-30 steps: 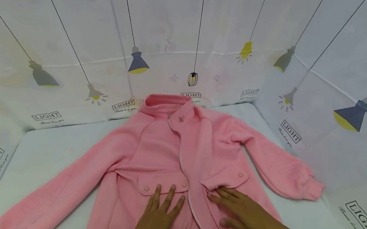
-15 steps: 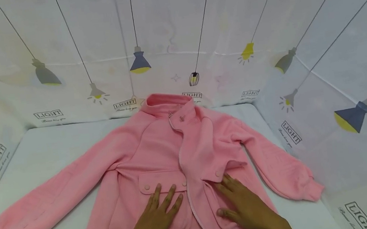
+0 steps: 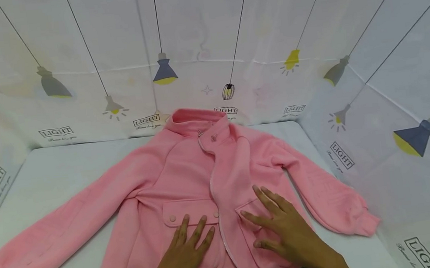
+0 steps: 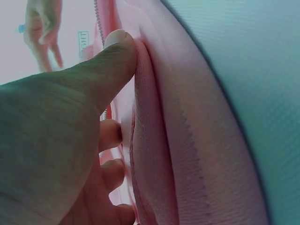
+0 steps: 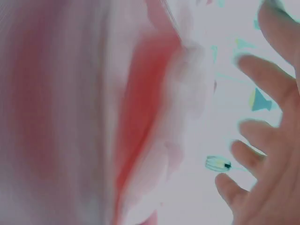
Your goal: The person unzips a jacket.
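Pink fleece jacket [image 3: 200, 183], stand collar, zip front, two buttoned flap pockets, spread flat on the white bench [image 3: 57, 172]. Backdrop cloth [image 3: 305, 19] printed "LIGHT" with lamps. Left hand [image 3: 186, 257] and right hand [image 3: 284, 227] lie on the pockets, fingers straight and spread apart.

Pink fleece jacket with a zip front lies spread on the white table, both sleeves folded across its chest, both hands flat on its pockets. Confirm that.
Not quite. The head view shows the pink fleece jacket with both sleeves spread out to the sides, not folded across its chest. The rest stands: it lies on the white table, with the left hand and right hand flat on its pockets.
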### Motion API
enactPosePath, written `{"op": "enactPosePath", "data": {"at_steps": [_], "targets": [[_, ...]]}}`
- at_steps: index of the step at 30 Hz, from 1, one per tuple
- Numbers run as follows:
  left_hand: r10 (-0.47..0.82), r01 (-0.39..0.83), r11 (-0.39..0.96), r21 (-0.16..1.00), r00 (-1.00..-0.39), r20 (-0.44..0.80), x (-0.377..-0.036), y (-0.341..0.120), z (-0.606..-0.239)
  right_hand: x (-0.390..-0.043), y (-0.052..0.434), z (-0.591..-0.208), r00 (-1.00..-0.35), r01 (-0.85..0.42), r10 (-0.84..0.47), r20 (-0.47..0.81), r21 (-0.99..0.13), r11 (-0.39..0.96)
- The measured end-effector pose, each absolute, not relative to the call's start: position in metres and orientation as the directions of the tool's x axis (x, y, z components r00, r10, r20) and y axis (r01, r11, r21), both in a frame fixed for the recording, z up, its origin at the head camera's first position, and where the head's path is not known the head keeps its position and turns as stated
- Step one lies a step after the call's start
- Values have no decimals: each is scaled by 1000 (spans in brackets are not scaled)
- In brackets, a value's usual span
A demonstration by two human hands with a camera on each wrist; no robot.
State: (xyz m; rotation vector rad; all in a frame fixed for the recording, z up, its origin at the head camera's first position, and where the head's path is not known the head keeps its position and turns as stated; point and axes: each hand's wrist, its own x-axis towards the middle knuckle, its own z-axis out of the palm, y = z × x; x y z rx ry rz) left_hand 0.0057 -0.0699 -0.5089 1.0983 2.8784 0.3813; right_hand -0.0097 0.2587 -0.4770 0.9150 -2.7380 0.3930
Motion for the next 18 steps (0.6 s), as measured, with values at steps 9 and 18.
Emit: {"op": "enactPosePath", "data": {"at_steps": [9, 18], "targets": [[654, 635, 730, 253, -757, 12, 7, -71, -506, -14, 247, -494, -734, -679, -663, 150, -192, 708], [650, 633, 739, 231, -760, 0, 6, -70, -507, -20, 235, -493, -772, -630, -632, 60, -204, 750]]}}
